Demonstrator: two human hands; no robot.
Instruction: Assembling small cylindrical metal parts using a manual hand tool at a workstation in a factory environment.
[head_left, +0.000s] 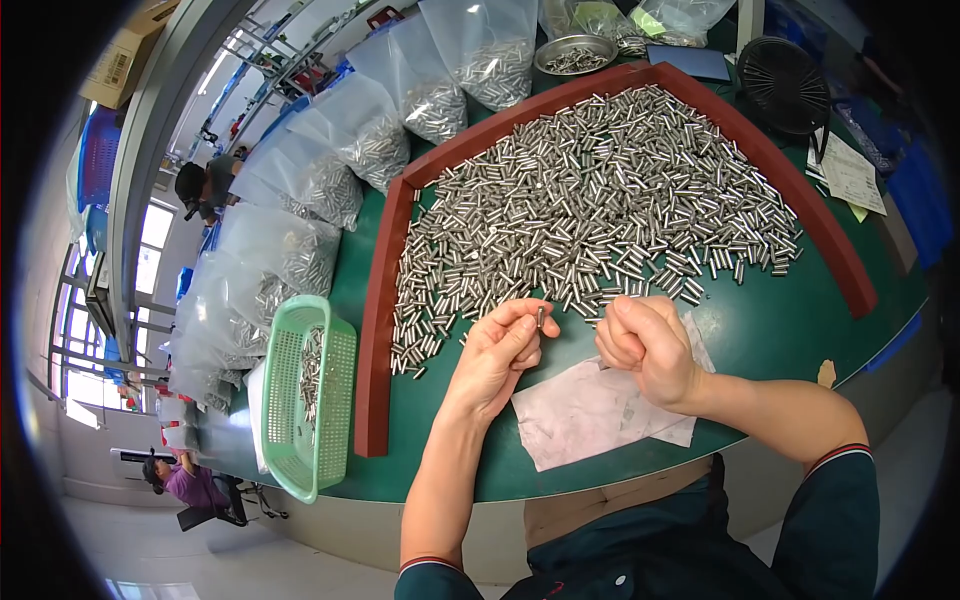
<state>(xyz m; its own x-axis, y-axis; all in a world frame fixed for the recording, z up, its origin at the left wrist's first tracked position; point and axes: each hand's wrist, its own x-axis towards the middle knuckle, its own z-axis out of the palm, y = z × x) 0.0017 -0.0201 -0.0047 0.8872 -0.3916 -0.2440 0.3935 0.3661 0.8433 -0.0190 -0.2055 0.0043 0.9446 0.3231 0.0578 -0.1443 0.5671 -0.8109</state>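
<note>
My left hand (pixel 500 350) pinches a small metal pin (pixel 541 317) between thumb and fingers, just in front of a wide heap of metal pins (pixel 600 200). To its right, my right hand (pixel 650 350) is curled closed above a stained whitish cloth (pixel 570 415); whatever its fingers hold, if anything, is hidden. The shiny short pins lie loose on the green table (pixel 800 350), bounded by a dark red wooden frame (pixel 374 370) at the left, back and right.
A green plastic basket (pixel 279 440) with some pins stands left of the frame. Clear bags of pins (pixel 430 105) line the table's left and back. A metal bowl (pixel 575 55), a black fan (pixel 785 85) and papers (pixel 850 177) sit at the back. Other people (pixel 195 485) are farther left.
</note>
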